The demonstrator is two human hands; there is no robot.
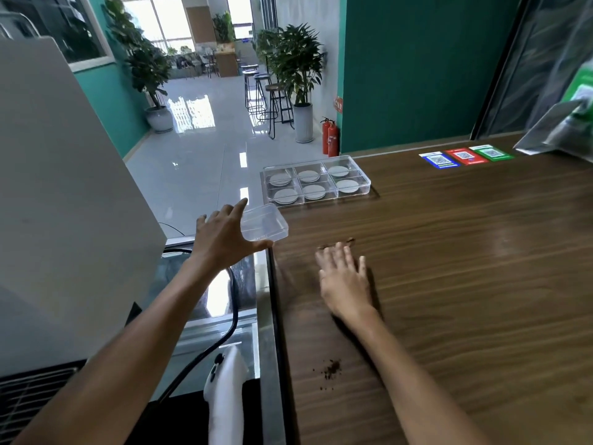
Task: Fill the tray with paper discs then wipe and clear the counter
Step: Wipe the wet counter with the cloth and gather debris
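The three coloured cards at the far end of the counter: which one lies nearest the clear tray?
The blue card: it is the leftmost, closest to the tray, with red then green beyond.

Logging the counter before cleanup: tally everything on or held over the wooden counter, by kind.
Paper discs, in the clear tray: 6
Clear compartment tray: 1
Clear plastic box, held in the left hand: 1
QR code cards (blue, red, green): 3
Brown crumb patches: 2
Total: 13
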